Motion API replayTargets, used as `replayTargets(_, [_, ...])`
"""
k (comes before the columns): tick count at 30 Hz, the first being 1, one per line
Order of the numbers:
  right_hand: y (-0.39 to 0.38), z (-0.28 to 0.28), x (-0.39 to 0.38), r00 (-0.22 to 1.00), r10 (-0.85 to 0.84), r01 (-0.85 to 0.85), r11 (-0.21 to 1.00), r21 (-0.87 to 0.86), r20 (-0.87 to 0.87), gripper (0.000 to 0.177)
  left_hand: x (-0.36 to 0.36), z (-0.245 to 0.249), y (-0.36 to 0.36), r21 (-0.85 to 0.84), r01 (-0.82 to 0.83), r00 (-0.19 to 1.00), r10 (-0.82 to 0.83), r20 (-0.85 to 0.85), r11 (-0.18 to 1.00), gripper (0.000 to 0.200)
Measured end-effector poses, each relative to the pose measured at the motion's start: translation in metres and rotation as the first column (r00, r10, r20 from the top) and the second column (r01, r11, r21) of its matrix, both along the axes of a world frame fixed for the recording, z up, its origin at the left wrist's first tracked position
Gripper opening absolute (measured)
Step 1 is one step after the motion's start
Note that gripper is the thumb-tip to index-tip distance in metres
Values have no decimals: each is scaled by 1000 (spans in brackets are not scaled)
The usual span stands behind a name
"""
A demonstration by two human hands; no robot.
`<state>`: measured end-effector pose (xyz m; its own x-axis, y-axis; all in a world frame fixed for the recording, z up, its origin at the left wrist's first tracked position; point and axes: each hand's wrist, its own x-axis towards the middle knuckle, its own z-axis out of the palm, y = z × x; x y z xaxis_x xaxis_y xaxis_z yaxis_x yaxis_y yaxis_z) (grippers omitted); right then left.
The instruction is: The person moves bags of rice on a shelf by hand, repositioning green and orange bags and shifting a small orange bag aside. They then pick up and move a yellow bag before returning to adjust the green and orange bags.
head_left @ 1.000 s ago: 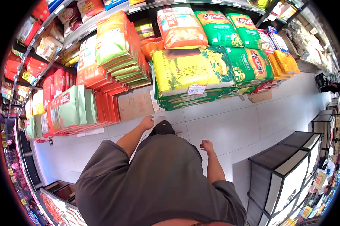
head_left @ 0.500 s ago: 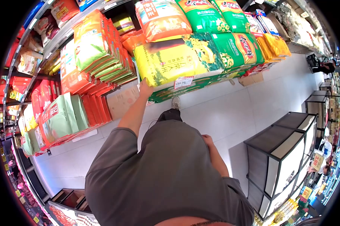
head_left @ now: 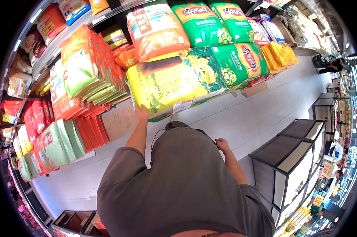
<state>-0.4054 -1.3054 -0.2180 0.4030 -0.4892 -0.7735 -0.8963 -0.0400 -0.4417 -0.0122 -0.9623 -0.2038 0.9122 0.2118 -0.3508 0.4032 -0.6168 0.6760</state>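
Note:
My left hand (head_left: pixel 142 114) touches the near left corner of a large yellow bag (head_left: pixel 166 89) that lies flat on a stack of bags; its fingers are partly hidden at the bag's edge. A white price tag (head_left: pixel 183 106) sits on the near edge of the stack. To the right of the yellow bag lies a green bag (head_left: pixel 239 63). My right hand (head_left: pixel 222 144) hangs beside my body with its fingers curled, near a small dark thing too small to make out.
Orange and green bags (head_left: pixel 81 67) are stacked at the left, with flat pale green bags (head_left: pixel 60 142) below them. A black-framed display stand (head_left: pixel 289 158) is at the right. A person in dark clothes (head_left: pixel 332 66) is far off at the upper right.
The view has shifted, and my body is closer to the stack. My left hand stays at the yellow bag's corner. My right hand has lifted a little away from my side.

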Motion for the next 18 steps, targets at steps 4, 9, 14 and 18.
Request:
replayTargets(4, [-35,-9,34,966,258,-246,948,-200,36,27,11,-166,45,-143,-54,998,56,10,988,62])
replayTargets(9, [-62,19,76,982,-86,66,991,119,171,30,-18,-48,21,-347,-420,802,164,-574,839,71])
replayTargets(14, [-89,15,85,975,-111,87,988,129,192,30,-25,-45,15,-339,-626,689,294,-662,703,74])
replayTargets(18, [-132,-12,59,980,-26,-14,980,200,197,30,-32,-59,19,-286,-588,728,343,-593,756,74])
